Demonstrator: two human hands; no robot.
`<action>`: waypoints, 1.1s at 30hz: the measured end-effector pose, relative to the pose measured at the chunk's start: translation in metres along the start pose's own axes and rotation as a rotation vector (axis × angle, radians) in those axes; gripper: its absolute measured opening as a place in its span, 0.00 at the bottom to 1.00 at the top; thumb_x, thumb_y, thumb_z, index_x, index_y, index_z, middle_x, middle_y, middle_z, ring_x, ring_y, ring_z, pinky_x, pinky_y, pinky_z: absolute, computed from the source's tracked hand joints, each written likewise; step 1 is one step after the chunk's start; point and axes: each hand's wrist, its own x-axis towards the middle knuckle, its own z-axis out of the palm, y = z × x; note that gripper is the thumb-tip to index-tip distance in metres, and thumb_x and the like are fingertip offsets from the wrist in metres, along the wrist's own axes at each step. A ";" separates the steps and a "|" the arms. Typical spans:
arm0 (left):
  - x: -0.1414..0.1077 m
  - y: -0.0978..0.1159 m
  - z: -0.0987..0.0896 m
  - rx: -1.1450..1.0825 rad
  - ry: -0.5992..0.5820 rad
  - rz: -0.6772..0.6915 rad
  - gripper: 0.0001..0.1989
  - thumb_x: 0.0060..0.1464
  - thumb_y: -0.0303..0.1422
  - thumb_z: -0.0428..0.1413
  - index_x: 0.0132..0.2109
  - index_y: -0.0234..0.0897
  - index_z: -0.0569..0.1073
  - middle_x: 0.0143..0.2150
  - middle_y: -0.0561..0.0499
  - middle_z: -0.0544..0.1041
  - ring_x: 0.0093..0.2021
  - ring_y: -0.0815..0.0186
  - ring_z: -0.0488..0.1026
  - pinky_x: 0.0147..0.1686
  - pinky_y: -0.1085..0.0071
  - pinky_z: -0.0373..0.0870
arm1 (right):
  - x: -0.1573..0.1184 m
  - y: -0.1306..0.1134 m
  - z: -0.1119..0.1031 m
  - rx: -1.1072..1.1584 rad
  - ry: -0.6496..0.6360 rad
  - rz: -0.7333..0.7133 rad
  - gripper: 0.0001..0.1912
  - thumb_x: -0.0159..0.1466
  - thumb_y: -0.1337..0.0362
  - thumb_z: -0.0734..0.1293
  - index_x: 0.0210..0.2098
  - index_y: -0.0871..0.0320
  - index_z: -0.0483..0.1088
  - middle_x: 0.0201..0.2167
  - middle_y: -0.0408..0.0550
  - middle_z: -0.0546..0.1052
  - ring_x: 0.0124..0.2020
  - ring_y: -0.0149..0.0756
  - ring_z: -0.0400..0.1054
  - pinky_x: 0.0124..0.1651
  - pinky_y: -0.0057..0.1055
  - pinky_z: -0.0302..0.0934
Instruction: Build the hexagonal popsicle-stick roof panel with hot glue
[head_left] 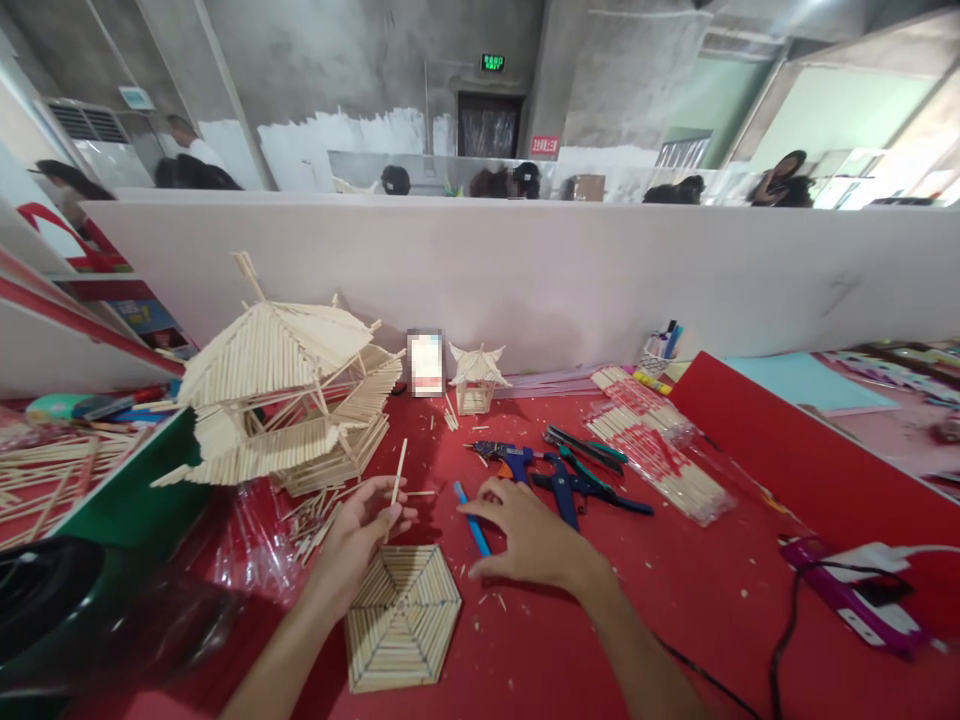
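Between thumb and fingers, my left hand [373, 520] pinches a thin wooden stick [400, 472], which points upward. My right hand [521, 535] is over a blue pen [474, 520] lying on the red tabletop, its fingers spread and curved around the pen; a firm grip on it does not show. Below the left hand lies a flat hexagonal panel [405, 620] of sticks with dark lines running out from its centre. A blue glue gun [506, 458] rests just beyond the right hand, beside dark pliers-like tools [585, 455].
A large stick pavilion [285, 390] stands at left, with loose sticks [319, 515] beside it. A small pavilion [478, 380] and a lit screen [426, 362] are by the partition [525, 270]. Bagged sticks [660, 445] and a purple power strip [859, 595] lie at right.
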 end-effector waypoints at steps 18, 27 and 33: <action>-0.004 0.009 0.011 -0.016 -0.074 -0.020 0.20 0.47 0.43 0.63 0.44 0.35 0.73 0.28 0.55 0.70 0.21 0.75 0.60 0.21 0.78 0.54 | -0.043 0.022 -0.032 -0.567 0.037 0.796 0.33 0.60 0.51 0.67 0.60 0.62 0.63 0.52 0.67 0.68 0.54 0.60 0.61 0.50 0.49 0.56; -0.006 0.006 0.008 -0.028 -0.119 0.000 0.16 0.50 0.41 0.62 0.41 0.34 0.73 0.32 0.49 0.78 0.28 0.70 0.69 0.29 0.76 0.64 | -0.038 0.027 -0.033 -0.598 0.019 0.818 0.28 0.60 0.52 0.65 0.50 0.69 0.68 0.51 0.67 0.68 0.55 0.58 0.60 0.50 0.46 0.56; -0.010 0.010 0.009 -0.023 -0.134 0.011 0.16 0.51 0.42 0.61 0.42 0.35 0.73 0.35 0.48 0.79 0.29 0.70 0.72 0.30 0.76 0.66 | -0.039 0.038 -0.027 -0.601 0.094 0.809 0.26 0.57 0.53 0.65 0.46 0.70 0.69 0.46 0.66 0.71 0.52 0.57 0.64 0.47 0.42 0.58</action>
